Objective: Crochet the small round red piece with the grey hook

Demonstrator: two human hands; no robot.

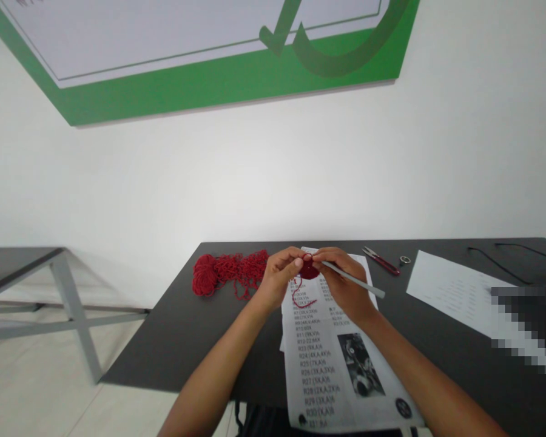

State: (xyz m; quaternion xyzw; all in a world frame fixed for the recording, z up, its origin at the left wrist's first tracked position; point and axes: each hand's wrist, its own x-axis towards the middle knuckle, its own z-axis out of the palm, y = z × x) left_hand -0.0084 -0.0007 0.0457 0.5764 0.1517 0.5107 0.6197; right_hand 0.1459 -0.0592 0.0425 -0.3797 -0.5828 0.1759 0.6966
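Between my two hands is a small round piece of red crochet [309,269], held above a printed pattern sheet [316,364]. My left hand [279,274] pinches its left edge with thumb and fingers. My right hand [346,282] grips a grey-handled crochet hook [355,279], whose tip is hidden at the top of the crochet piece. A loose red yarn tail [295,300] hangs below the piece over the paper. To the left of my left hand lies a red yarn ball [204,276] with a tangle of loose yarn [243,270] beside it.
Toward the back right of the dark table [164,340] lie red-handled scissors [382,261] and a small metal ring [404,260]. Another printed sheet [450,291] and a pair of glasses [500,264] are farther right. A second table [22,267] stands at left.
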